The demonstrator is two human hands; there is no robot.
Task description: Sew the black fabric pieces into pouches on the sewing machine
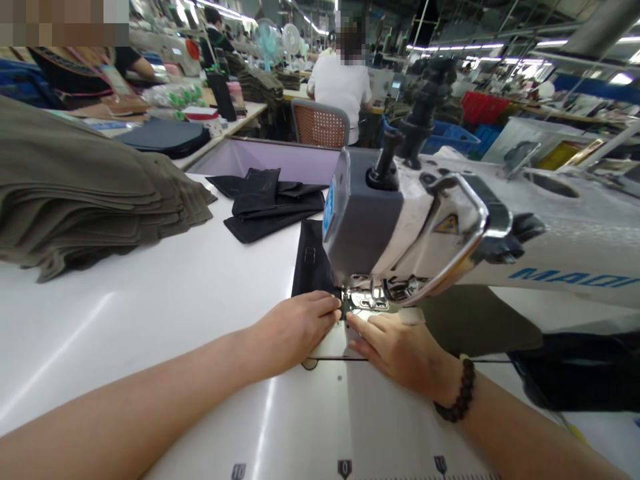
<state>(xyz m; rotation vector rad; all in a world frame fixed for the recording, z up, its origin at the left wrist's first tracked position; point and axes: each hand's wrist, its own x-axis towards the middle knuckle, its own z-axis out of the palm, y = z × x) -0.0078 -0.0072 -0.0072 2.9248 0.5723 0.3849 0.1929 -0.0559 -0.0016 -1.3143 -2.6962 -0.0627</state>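
My left hand [295, 327] reaches in from the left, its fingers pinched together at the presser foot [367, 299] of a white sewing machine [450, 227]. What the fingertips pinch is too small to name. My right hand [395, 347], with a dark bead bracelet on the wrist, lies just right of the needle with its fingers pressed on the machine bed. A black fabric strip [310, 257] runs away behind the foot. Olive fabric [475, 320] lies under the machine arm to the right.
A tall stack of olive fabric pieces [90, 193] sits on the white table [150, 313] at the left. Black cut pieces [270, 203] lie at the back centre. A person in white sits on a chair [320, 123] beyond; other workers are farther off.
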